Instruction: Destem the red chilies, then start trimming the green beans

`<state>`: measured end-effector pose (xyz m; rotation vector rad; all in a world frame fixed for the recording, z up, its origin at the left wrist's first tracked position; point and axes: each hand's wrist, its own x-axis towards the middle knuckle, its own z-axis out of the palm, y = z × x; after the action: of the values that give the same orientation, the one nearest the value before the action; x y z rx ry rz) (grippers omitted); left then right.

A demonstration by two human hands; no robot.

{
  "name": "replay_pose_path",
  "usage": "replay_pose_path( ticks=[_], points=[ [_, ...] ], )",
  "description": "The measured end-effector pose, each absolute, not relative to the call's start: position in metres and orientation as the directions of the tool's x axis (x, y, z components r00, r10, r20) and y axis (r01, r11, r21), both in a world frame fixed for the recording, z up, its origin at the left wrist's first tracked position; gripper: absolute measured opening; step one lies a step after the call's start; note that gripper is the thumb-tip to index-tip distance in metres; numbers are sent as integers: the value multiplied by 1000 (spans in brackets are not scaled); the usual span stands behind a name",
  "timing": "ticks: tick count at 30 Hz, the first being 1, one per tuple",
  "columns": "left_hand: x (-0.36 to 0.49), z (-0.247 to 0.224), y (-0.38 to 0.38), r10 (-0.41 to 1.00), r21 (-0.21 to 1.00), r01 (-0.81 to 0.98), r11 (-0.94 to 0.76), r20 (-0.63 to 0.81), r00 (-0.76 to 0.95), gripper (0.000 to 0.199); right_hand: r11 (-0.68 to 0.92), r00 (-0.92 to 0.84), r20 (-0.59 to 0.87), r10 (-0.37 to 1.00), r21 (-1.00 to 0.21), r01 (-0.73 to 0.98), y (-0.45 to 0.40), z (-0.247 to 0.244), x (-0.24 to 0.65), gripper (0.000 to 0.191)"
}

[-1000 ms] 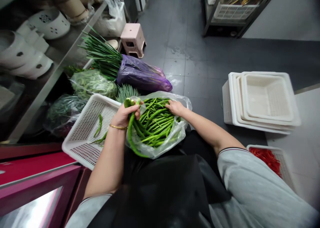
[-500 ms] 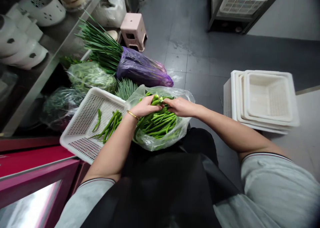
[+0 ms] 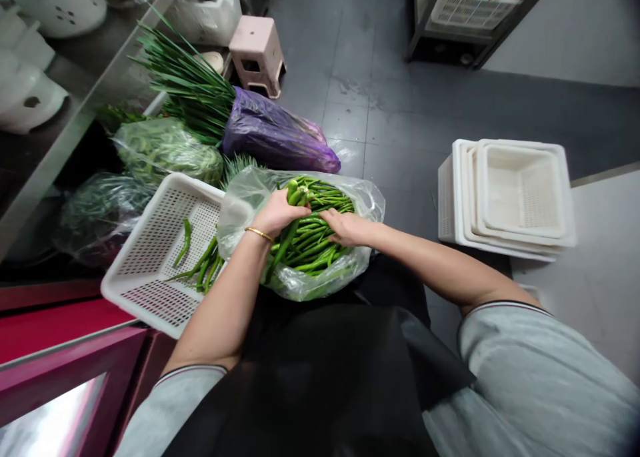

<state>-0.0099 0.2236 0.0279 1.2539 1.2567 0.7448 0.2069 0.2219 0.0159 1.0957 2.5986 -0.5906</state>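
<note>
Long green peppers fill an opened clear plastic bag in front of my body. My left hand, with a gold bracelet at the wrist, is closed around a bunch of peppers over the bag's left side. Over the right side, my right hand reaches down with its fingers against the peppers; whether it grips one is hard to tell. Left of the bag stands a white perforated basket with several green peppers inside, partly behind my left forearm.
Beyond the basket lie leafy greens in a purple bag and bagged vegetables. A pink stool stands further off. Stacked white baskets are on the floor at right. A metal shelf runs along the left.
My right hand has moved down and away from the bunch in my left hand, onto the peppers in the bag. My left hand still holds its bunch. The whole view has shifted slightly.
</note>
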Motion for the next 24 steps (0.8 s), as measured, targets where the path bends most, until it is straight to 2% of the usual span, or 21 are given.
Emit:
replay_pose_path(
  ticks=[2,4,6,7,12,15,17,21,24],
  points=[
    [-12,25,224,920,947,198,254,-299,254,27,605,-613,-553,565,-228,763,217,15,231,55],
    [-10,20,223,911,951,188,248,-294,288,25,549,-456,-697,554,-105,829,214,19,259,36],
    [-4,17,221,905,950,210,229,-287,312,25,537,-375,-734,566,-17,843,214,23,278,18],
    [0,17,220,904,948,233,215,-284,321,25,545,-385,-713,586,-4,838,215,24,281,16],
    [14,37,217,911,954,268,133,-224,345,32,632,-574,-433,695,-11,775,234,1,255,38],
    [15,48,215,902,952,271,141,-236,361,37,657,-556,-497,667,39,753,252,-13,243,36],
    [16,49,214,919,949,281,144,-233,317,33,692,-586,-505,633,30,721,259,-10,242,32],
    [23,39,218,943,956,236,172,-229,243,29,802,-762,-333,555,-32,597,258,27,239,23],
    [32,36,219,933,964,141,224,-254,256,35,834,-776,-415,476,-68,548,251,66,231,23]
  ],
)
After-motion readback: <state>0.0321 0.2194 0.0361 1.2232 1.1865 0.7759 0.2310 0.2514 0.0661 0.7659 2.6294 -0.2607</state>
